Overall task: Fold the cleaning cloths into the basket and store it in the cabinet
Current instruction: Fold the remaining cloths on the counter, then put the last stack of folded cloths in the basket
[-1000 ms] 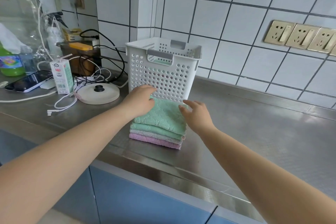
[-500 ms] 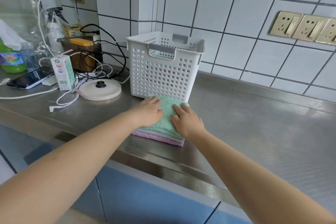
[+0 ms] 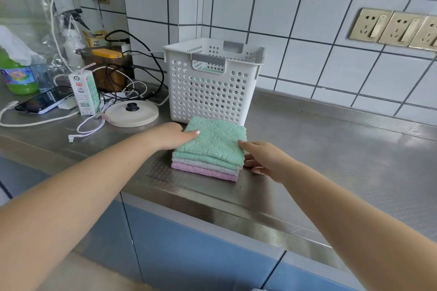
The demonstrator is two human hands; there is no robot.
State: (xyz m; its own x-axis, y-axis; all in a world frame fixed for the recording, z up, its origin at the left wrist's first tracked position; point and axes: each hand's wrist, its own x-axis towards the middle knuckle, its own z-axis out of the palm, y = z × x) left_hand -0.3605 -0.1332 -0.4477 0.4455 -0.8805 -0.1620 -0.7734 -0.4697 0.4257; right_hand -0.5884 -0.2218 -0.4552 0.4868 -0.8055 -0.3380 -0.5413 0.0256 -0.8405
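Mint-green terry tops the stack of folded cloths (image 3: 210, 146), which sits on the steel counter (image 3: 331, 149) just in front of the white perforated basket (image 3: 208, 92), with grey and pink layers beneath. We see the left hand (image 3: 172, 134) at the stack's left edge, thumb lying on the top cloth and the other fingers hidden under or behind the pile, so it appears to grip that side. Our right hand (image 3: 262, 160) meets the stack's right edge, one finger on top, others against the side. Something green shows inside the basket, hard to make out. Far left, cables and a phone (image 3: 45, 101) lie cluttered.
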